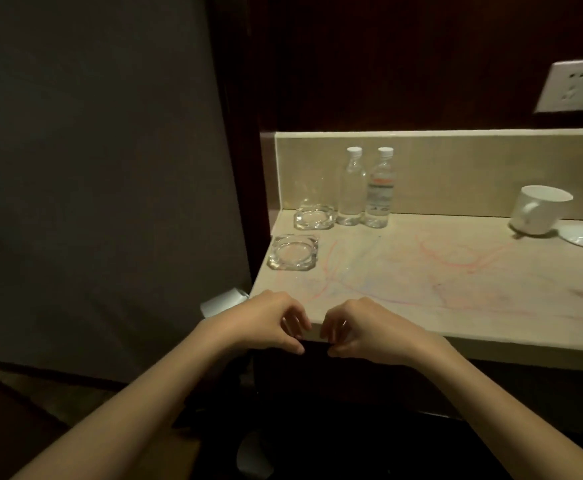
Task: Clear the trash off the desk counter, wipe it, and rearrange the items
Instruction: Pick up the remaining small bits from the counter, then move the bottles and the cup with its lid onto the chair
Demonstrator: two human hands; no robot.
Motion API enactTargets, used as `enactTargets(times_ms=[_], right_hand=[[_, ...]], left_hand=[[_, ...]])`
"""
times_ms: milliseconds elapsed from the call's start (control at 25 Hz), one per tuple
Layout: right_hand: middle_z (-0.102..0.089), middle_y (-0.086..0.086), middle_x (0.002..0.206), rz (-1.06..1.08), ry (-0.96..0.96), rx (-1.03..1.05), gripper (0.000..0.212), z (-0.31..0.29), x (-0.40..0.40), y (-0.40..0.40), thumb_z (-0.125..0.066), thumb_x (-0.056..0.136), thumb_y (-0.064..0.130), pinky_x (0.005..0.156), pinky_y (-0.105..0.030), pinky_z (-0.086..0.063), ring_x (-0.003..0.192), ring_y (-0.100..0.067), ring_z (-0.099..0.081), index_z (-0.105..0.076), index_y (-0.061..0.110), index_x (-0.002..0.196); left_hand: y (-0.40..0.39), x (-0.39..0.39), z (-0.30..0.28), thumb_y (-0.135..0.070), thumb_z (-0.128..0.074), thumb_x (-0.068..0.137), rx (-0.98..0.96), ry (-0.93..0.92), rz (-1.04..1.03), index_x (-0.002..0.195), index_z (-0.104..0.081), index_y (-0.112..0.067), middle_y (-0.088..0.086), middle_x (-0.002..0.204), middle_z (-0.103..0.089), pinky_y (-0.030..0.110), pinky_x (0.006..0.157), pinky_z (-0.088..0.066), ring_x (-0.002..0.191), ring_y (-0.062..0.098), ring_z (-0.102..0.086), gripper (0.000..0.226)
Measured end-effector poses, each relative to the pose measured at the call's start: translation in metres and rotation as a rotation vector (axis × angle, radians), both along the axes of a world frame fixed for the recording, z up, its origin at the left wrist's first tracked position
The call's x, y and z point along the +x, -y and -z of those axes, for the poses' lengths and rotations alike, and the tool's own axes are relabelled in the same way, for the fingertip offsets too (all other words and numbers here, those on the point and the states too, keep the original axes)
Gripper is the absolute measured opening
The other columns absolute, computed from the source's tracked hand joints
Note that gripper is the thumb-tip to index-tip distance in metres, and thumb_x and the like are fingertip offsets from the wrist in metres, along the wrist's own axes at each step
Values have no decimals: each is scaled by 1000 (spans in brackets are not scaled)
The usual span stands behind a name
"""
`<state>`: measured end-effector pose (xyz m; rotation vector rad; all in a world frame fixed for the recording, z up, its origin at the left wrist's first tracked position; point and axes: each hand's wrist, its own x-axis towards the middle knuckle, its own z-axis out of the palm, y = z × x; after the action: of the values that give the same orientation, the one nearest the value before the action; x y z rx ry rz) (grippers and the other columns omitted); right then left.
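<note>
On the counter (421,278) you have two ashtrays (293,252), two bottles (351,188), one mug (536,214); your left hand (269,322) and right hand (362,329) hang loosely curled, holding nothing, at its front edge.

The room is dim. A dark grey wall panel (92,168) fills the nine o'clock side. Dark reddish wood panelling (404,57) rises at twelve o'clock, carrying a white wall socket (572,85) at two o'clock. Dark floor (23,417) lies at seven o'clock.
</note>
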<state>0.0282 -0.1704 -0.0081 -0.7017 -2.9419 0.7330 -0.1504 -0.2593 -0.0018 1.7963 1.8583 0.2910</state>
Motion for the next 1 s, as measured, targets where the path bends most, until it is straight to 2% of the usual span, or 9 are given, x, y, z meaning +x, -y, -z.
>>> enactTargets(times_ms=[200, 480, 760, 1000], right_hand=[[-66, 7, 89, 72, 2, -29, 23, -16, 55, -53, -71, 80, 21, 80, -24, -51, 90, -10, -65, -68, 19, 103], [-70, 3, 99, 112, 58, -12, 27, -31, 141, -137, -72, 82, 23, 81, -27, -53, 91, -11, -66, -67, 16, 107], [-64, 11, 91, 196, 88, -16, 26, -27, 207, -187, -71, 82, 26, 82, -27, -53, 90, -9, -64, -67, 20, 106], [-66, 9, 96, 279, 100, -14, 29, -27, 233, -208, -72, 82, 29, 85, -30, -53, 93, -10, -64, -66, 19, 109]], left_hand=[[-62, 49, -19, -21, -76, 80, -24, 4, 23, 112, -66, -19, -4, 102, -70, 23, 83, -55, 92, 5, -67, 34], [-155, 129, -29, -24, -78, 78, -34, -61, 67, 114, -66, -18, -4, 104, -71, 36, 87, -55, 94, 12, -68, 38], [-212, 184, -18, -28, -79, 77, -43, -69, 120, 114, -66, -18, -3, 106, -71, 34, 88, -55, 95, 14, -67, 40], [-246, 205, -21, -33, -79, 76, -47, -117, 193, 116, -65, -18, -4, 109, -69, 35, 88, -54, 97, 14, -66, 44]])
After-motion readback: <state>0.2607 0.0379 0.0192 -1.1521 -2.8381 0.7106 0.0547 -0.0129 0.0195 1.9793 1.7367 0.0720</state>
